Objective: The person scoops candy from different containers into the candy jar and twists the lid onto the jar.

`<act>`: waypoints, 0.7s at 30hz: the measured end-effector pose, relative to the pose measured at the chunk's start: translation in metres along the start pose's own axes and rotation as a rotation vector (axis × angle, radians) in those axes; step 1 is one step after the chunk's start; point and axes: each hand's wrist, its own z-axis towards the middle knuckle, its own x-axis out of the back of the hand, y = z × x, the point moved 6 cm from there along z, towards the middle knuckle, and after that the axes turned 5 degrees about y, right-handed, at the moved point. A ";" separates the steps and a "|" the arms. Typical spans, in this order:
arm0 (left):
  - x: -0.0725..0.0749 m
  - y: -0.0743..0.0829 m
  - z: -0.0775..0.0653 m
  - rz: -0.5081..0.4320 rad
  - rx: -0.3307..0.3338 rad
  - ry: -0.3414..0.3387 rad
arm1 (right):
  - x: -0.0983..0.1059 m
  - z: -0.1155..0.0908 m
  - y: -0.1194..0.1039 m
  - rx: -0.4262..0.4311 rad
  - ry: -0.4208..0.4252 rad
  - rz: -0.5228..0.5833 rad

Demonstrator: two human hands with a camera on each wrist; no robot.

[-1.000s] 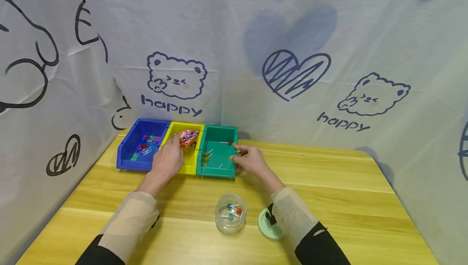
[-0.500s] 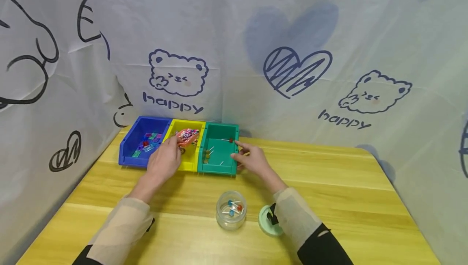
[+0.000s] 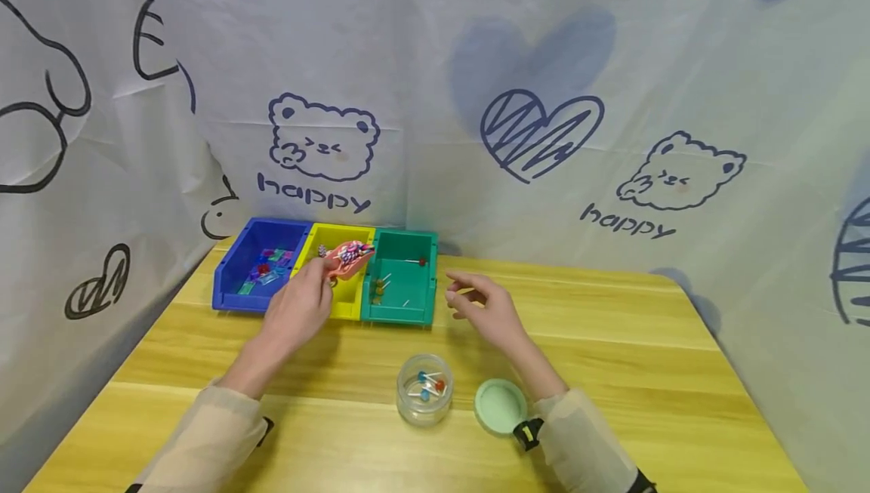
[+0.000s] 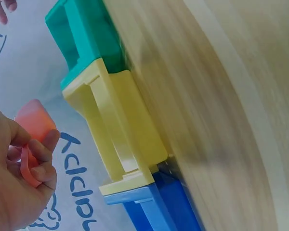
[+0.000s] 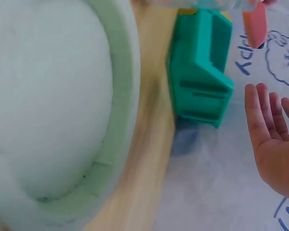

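My left hand (image 3: 297, 308) grips the handle of a small coral-pink scoop (image 3: 347, 270) above the yellow bin (image 3: 347, 310). Small pink, white and dark pieces heap in the scoop; their exact kind is too small to tell. In the left wrist view, fingers curl round the handle of the scoop (image 4: 36, 120), apart from the bins. My right hand (image 3: 491, 313) is in the air just right of the green bin (image 3: 408, 308), touching nothing. Its fingers look extended and relaxed in the right wrist view. Lollipops with brown and red heads lie in the green bin.
A clear jar (image 3: 424, 411) holding several blue and red lollipops stands on the wooden table (image 3: 612, 372). Beside it lies a pale green lid (image 3: 500, 405), near the right wrist. The blue bin (image 3: 226, 281) at left contains colourful wrapped pieces. A printed cloth hangs behind.
My right hand has left the green bin's right edge and moved right. The left hand has raised the loaded scoop slightly and drawn it toward me, still over the yellow bin.
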 end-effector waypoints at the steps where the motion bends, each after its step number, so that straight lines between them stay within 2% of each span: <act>1: 0.001 0.001 -0.001 -0.008 -0.003 -0.004 | 0.001 -0.003 -0.002 0.001 0.002 0.004; 5: 0.004 0.009 -0.004 -0.049 -0.039 -0.022 | 0.002 -0.018 -0.007 -0.019 -0.018 0.015; 7: 0.006 0.013 -0.007 -0.064 -0.065 -0.028 | 0.000 -0.027 -0.007 -0.039 -0.055 0.022; 12: 0.009 0.024 -0.017 -0.097 -0.130 -0.040 | -0.008 -0.051 0.000 -0.101 -0.215 0.015; 17: 0.012 0.033 -0.027 -0.143 -0.172 -0.059 | -0.018 -0.069 0.007 -0.111 -0.396 0.012; 21: 0.015 0.040 -0.035 -0.166 -0.213 -0.057 | -0.024 -0.078 0.013 -0.136 -0.464 0.031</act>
